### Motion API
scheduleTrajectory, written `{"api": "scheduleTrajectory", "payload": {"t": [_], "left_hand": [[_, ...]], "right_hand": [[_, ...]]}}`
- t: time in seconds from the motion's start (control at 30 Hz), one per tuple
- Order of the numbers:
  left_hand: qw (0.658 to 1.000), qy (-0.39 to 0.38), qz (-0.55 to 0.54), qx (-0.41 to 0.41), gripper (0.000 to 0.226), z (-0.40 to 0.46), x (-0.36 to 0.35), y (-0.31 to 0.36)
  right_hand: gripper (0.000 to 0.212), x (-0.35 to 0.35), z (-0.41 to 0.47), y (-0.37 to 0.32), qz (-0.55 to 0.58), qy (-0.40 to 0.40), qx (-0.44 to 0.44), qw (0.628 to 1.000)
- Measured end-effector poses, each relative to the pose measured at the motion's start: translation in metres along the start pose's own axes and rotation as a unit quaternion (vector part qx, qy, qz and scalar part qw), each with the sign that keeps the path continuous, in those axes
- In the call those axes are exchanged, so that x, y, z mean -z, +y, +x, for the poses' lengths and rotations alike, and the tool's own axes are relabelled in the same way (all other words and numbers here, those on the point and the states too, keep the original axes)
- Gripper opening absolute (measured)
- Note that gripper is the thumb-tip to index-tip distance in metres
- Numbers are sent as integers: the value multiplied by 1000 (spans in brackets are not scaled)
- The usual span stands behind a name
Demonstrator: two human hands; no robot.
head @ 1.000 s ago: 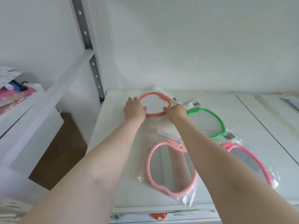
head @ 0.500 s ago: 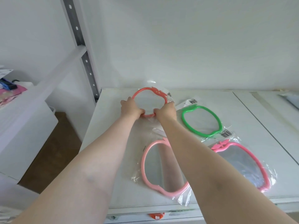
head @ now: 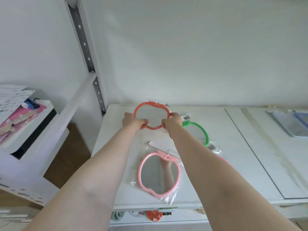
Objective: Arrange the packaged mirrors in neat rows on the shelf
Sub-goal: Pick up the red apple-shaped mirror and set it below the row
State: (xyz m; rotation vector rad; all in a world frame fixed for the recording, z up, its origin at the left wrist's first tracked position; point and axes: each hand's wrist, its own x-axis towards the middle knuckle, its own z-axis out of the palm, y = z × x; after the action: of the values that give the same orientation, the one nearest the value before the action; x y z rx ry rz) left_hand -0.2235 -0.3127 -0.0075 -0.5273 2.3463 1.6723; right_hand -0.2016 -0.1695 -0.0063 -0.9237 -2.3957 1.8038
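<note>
An orange apple-shaped packaged mirror (head: 152,114) stands tilted up at the back of the white shelf (head: 116,164). My left hand (head: 133,121) grips its lower left rim and my right hand (head: 172,121) grips its lower right rim. A green-framed mirror (head: 198,130) lies flat to the right, partly behind my right forearm. A light pink mirror (head: 158,174) in a clear bag lies flat near the front edge. A darker pink mirror (head: 222,158) is almost wholly hidden under my right arm.
A metal upright (head: 86,52) stands at the shelf's back left corner. A flat packaged item (head: 290,122) lies at the far right. White boxes with pink packs (head: 21,117) sit on the left. Small goods (head: 154,215) show on the level below.
Both hands have closed on the orange mirror's lower rim and tipped it up from flat towards the back wall. My view has swung upward.
</note>
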Motion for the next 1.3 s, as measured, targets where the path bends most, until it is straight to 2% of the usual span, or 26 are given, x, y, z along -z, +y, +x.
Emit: {"api": "scheduleTrajectory", "payload": {"t": [0.1, 0.17, 0.23, 0.3, 0.4, 0.53, 0.67, 0.77, 0.8, 1.0, 1.1, 1.2, 1.3], "left_hand": [[988, -63, -135, 37, 23, -30, 1, 11], [980, -78, -174, 57, 14, -52, -3, 19], [978, -76, -181, 68, 16, -74, -11, 25], [979, -81, -171, 72, 18, -93, -24, 27], [982, -119, -133, 70, 22, -134, -50, 20], [972, -192, -118, 66, 21, -196, -74, 2], [944, -284, -132, 101, 10, -243, -84, -13], [913, -367, -108, 142, 9, -283, -96, -25], [908, -379, -97, 148, 15, -296, -104, -29], [902, -406, -59, 134, 19, -353, -173, -55], [898, -417, -52, 133, 18, -379, -217, -61], [894, -420, -50, 149, 8, -409, -265, -66], [892, -417, -68, 162, 14, -445, -312, -72]], "right_hand": [[41, 30, -22, -8, -17, -5, -3, 1000], [42, 50, -39, -7, -15, 10, -9, 1000], [38, 70, -61, -1, 27, 27, -48, 998], [22, 89, -87, 10, 103, 27, -102, 989], [23, 121, -129, 33, 197, 44, -123, 972], [22, 165, -182, 71, 232, 116, -137, 956], [20, 209, -229, 109, 256, 188, -155, 935], [16, 238, -259, 142, 252, 219, -174, 927], [18, 248, -269, 151, 261, 227, -179, 921], [15, 310, -307, 207, 330, 290, -185, 879], [12, 348, -315, 232, 346, 300, -175, 872], [10, 398, -324, 255, 355, 307, -163, 868], [6, 454, -333, 277, 350, 299, -151, 875]]}}
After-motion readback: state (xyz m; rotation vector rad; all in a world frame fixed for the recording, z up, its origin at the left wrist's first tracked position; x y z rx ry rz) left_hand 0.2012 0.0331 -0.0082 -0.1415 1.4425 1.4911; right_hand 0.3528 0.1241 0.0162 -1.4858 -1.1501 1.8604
